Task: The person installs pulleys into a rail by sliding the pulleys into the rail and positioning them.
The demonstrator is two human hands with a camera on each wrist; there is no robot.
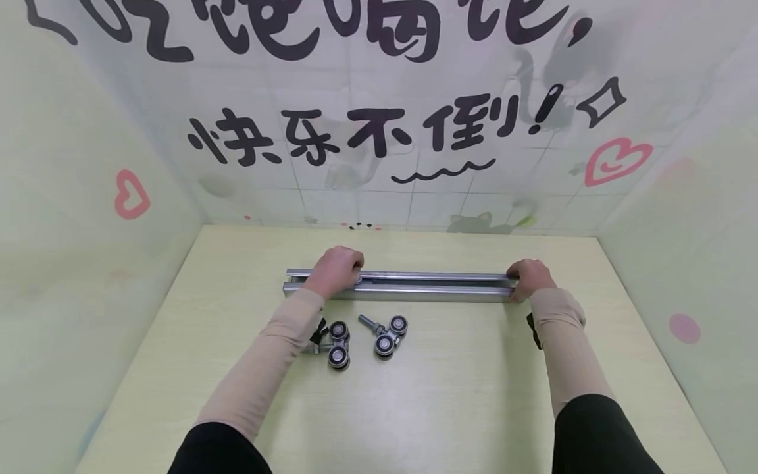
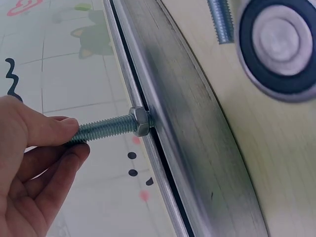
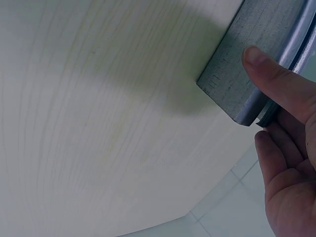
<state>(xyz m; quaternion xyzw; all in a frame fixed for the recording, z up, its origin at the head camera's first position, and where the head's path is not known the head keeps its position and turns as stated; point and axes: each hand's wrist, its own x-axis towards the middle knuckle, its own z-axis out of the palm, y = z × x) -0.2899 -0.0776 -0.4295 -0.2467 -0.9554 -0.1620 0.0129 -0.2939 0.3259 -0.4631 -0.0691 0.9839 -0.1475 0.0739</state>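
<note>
A slotted metal rail [image 1: 438, 294] lies crosswise on the table, its slot facing up. Over its left part, my left hand [image 1: 336, 271] pinches a threaded bolt [image 2: 106, 129] between thumb and fingers. A hex nut [image 2: 140, 122] sits on the bolt, close against the slot; whatever is below it inside the rail is hidden. My right hand [image 1: 531, 276] grips the rail's right end, with the thumb on the near side wall in the right wrist view. Nearer to me lie two roller trolleys with bolts, one [image 1: 338, 357] partly behind the left wrist, the other [image 1: 384, 345] to its right.
The pale wooden table [image 1: 450, 395] ends at a printed back wall [image 1: 379, 204]. Side panels [image 1: 681, 263] border it left and right. Dark straps show at both wrists.
</note>
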